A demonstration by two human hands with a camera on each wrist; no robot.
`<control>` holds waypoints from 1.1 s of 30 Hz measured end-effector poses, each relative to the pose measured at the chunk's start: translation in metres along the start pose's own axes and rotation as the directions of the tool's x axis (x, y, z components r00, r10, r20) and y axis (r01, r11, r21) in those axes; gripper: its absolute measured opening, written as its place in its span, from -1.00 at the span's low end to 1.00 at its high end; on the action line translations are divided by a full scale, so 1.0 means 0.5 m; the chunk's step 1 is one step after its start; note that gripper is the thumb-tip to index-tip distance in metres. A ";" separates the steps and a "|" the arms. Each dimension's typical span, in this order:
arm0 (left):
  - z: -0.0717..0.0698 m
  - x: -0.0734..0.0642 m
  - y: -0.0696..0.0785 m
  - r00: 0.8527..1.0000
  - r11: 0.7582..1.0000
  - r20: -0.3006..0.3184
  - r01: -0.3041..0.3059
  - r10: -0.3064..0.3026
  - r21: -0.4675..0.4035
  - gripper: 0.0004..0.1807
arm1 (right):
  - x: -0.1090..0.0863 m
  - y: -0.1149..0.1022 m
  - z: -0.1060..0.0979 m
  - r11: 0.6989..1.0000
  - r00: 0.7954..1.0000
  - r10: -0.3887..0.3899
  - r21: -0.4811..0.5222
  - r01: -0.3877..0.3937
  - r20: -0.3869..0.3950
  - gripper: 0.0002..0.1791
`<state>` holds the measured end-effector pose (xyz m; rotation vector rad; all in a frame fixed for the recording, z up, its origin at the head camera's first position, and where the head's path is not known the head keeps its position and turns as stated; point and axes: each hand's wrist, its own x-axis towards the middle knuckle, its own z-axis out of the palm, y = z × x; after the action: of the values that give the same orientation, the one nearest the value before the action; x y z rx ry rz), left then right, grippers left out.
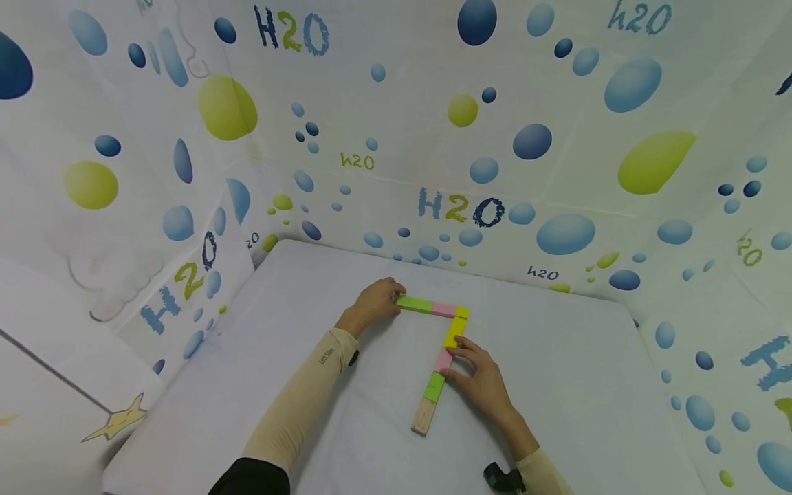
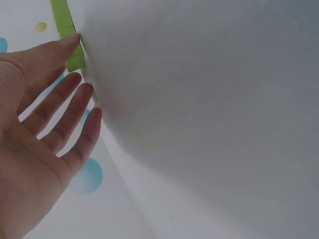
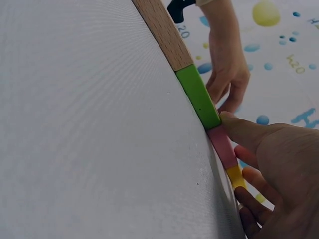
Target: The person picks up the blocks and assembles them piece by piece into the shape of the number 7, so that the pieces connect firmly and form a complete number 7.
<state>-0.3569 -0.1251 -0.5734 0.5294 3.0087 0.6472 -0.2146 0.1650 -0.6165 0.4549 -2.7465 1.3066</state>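
Note:
Coloured toy blocks lie end to end on a white table, forming a bent line like a 7. Along the top run green blocks (image 1: pixel 416 304), a pink block (image 1: pixel 443 309) and a small yellow piece (image 1: pixel 461 312). Down the slanted leg come a yellow block (image 1: pixel 455 330), a pink block (image 1: pixel 443 359), a green block (image 1: pixel 434 387) and a bare wooden block (image 1: pixel 423 416). My left hand (image 1: pixel 376 302) pinches the end green block (image 2: pixel 76 60) between thumb and index finger. My right hand (image 1: pixel 482 381) rests relaxed fingers and thumb along the leg's right side.
The white tabletop (image 1: pixel 557 385) spreads around the blocks. Behind it and at both sides hang white sheets (image 1: pixel 396 103) printed with blue and green drops. A black wrist camera (image 1: pixel 502 477) shows on the right forearm.

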 end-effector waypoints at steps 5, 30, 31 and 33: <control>-0.003 -0.005 0.000 1.000 1.000 0.012 0.024 -0.025 0.009 -0.49 | 0.000 0.003 -0.002 1.000 1.000 0.000 0.002 0.000 0.003 -0.40; -0.010 -0.020 -0.008 1.000 1.000 -0.003 0.018 -0.018 -0.023 -0.51 | 0.018 -0.007 -0.018 0.999 0.999 0.029 -0.017 -0.029 0.033 -0.47; -0.010 -0.020 -0.008 1.000 1.000 -0.004 0.017 -0.018 -0.026 -0.51 | 0.019 -0.009 -0.019 0.999 0.999 0.032 -0.024 -0.031 0.033 -0.48; -0.009 -0.021 -0.009 1.000 0.999 -0.004 0.019 -0.019 -0.028 -0.51 | 0.021 -0.011 -0.020 0.999 0.999 0.034 -0.030 -0.033 0.029 -0.49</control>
<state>-0.3488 -0.1345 -0.5717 0.4987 2.9999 0.6882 -0.2238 0.1671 -0.6042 0.4308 -2.8054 1.2742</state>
